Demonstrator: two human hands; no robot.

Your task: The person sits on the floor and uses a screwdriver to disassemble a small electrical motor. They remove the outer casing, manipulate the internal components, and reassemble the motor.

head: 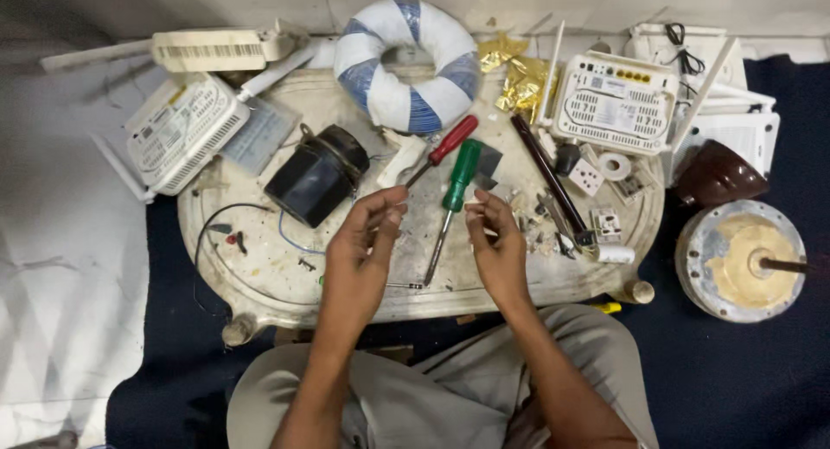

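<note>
Head view looks straight down on a person seated at the near edge of a low, oval white table (285,289) crowded with repair parts. The left hand (363,242) and the right hand (497,237) are raised just above the middle of the table, a small gap between them, each with fingertips pinched together as if on something fine; whatever they hold is too small to make out, possibly a thin wire or tiny part. To do this pinch work well, the person would likely do best to keep both wrists low and steady and the piece over the bare patch of table, so that a drop lands where it can be found.

Directly beyond the hands lie a green-handled screwdriver (456,194) and a red-handled screwdriver (443,148), both within easy reach. A black cylindrical motor part (318,174) sits left of centre, a blue-and-white wound ring (406,64) at the far edge, and white router boxes at the far left (177,133) and far right (616,101) corners.

Open room is scarce: the right side holds small sockets and loose bits (596,198), so a sweep that way risks scattering them. The clearest stretch is the near-left part of the table, beside a thin black wire (212,220). Off the right edge, on the dark floor cloth, stands a round metal housing (742,259).
</note>
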